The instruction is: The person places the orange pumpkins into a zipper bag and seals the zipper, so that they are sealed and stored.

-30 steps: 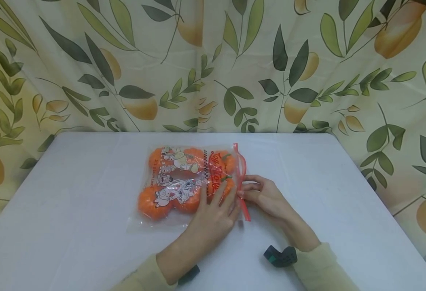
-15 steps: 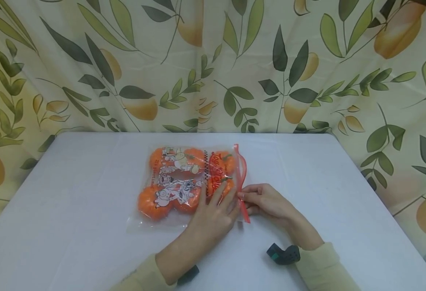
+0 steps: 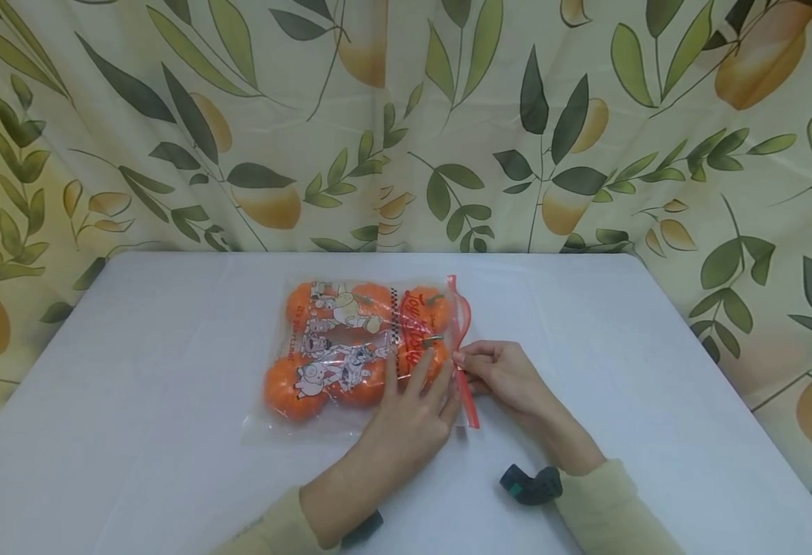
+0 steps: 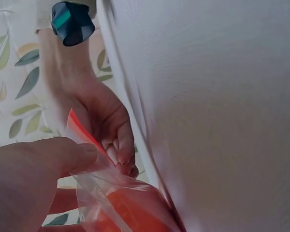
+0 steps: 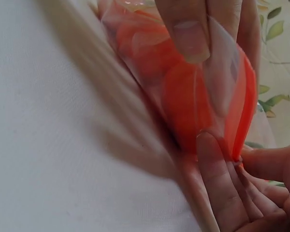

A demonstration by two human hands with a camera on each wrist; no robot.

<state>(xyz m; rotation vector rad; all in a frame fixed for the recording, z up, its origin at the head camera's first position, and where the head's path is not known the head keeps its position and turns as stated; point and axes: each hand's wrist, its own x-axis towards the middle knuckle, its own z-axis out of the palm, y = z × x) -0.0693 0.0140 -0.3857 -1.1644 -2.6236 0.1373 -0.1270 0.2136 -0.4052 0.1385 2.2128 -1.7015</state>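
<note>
A clear zip bag (image 3: 339,308) printed with cartoon figures lies on the white table, with several orange pumpkins (image 3: 293,389) with green stems inside. Its red zip strip (image 3: 466,316) runs along the right end, bowed outward at the far part. My left hand (image 3: 409,424) lies over the near right part of the bag, fingers spread on top; in the right wrist view its thumb (image 5: 191,43) holds the film against the fingers. With thumb and index finger, my right hand (image 3: 513,381) pinches the red strip near its middle. The right hand's other fingers curl beneath the strip.
Black wrist devices sit on both wrists; the right one (image 3: 530,484) shows whole, the left one (image 3: 362,530) partly under the forearm. The white table (image 3: 135,370) reaches back to a leaf-and-fruit patterned curtain (image 3: 350,154).
My right hand has shifted its pinch slightly away from me along the red strip, after first dipping toward the near end. The left hand and bag have barely moved.
</note>
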